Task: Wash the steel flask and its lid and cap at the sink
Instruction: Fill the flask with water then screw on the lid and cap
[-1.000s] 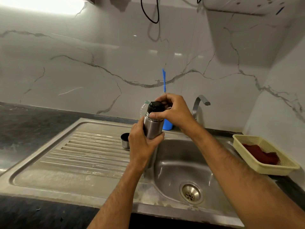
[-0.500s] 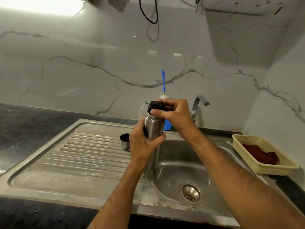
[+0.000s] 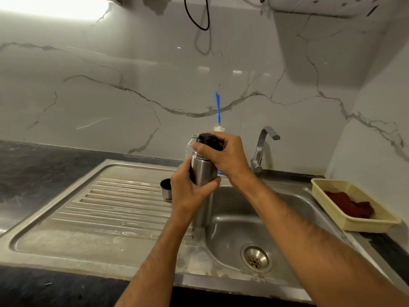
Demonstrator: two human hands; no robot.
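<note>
The steel flask (image 3: 203,169) stands upright on the ridge between the draining board and the sink basin (image 3: 243,218). My left hand (image 3: 190,187) grips its body at mid height. My right hand (image 3: 223,154) is curled round the black lid (image 3: 207,139) on the flask's top. The steel cap (image 3: 166,189) stands mouth up on the draining board, just left of my left hand.
A steel tap (image 3: 262,147) rises behind the basin. A blue-handled brush (image 3: 218,107) and a clear bottle (image 3: 190,144) stand behind the flask. A cream basket (image 3: 380,220) holding a dark red cloth (image 3: 347,203) sits at the right. The ridged draining board (image 3: 110,202) spreads to the left.
My right hand has turned on the black lid, its fingers shifting round it. The flask and my left hand stay in place.
</note>
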